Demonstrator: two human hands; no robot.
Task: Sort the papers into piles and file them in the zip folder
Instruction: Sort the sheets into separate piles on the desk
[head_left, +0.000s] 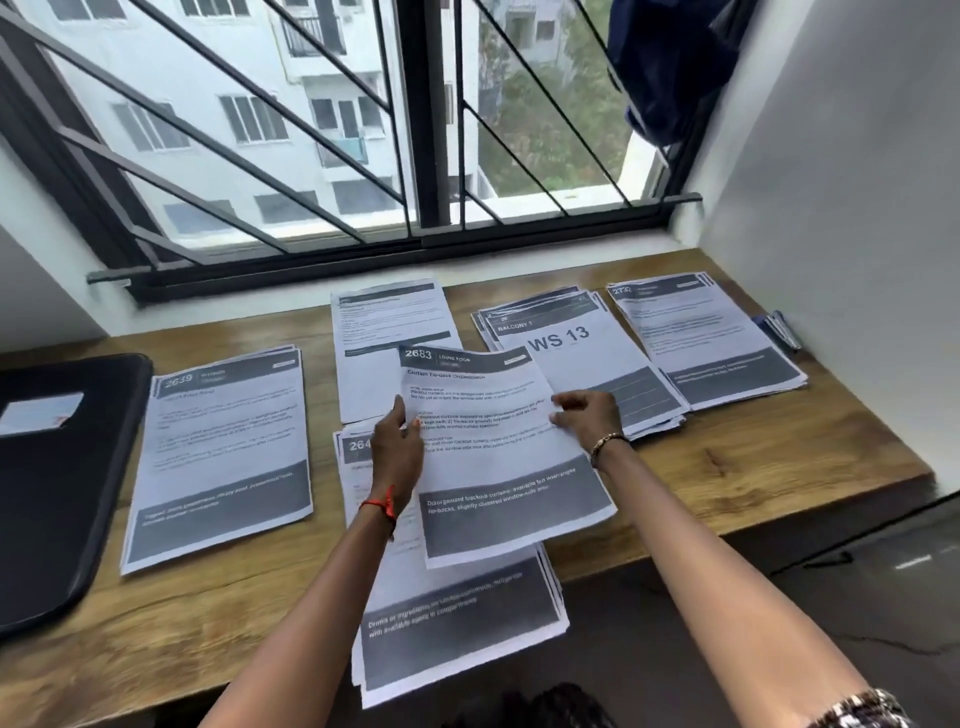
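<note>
Two hands on one page here: the left hand (397, 447) grips the left edge of the living-room sheet (498, 467), headed 2683, while the right hand (584, 415) pinches the right edge, fingers curled onto the paper. The sheet rides tilted above the near pile (457, 623), whose front end hangs over the lip of the wooden counter (753, 467). That two-sided hold keeps the page flat and its heading readable, and the heading looks like what decides where it goes. Four more piles are spread around it, headings up, so each can be matched at a glance. The 2639 pile (223, 457) sits to the left and a back pile (384, 322) lies toward the rear edge. The balcony pile (571, 353), marked WS 13, and the far-right pile (711, 338) lie edge to edge beside the wall. The black zip folder (62, 467) lies flat at the left end, well apart from the held sheet, with a pale card on its cover. No papers show in it, so the sorting looks well along and the filing not yet begun. Which pile takes this sheet cannot be told from the way it is held.
</note>
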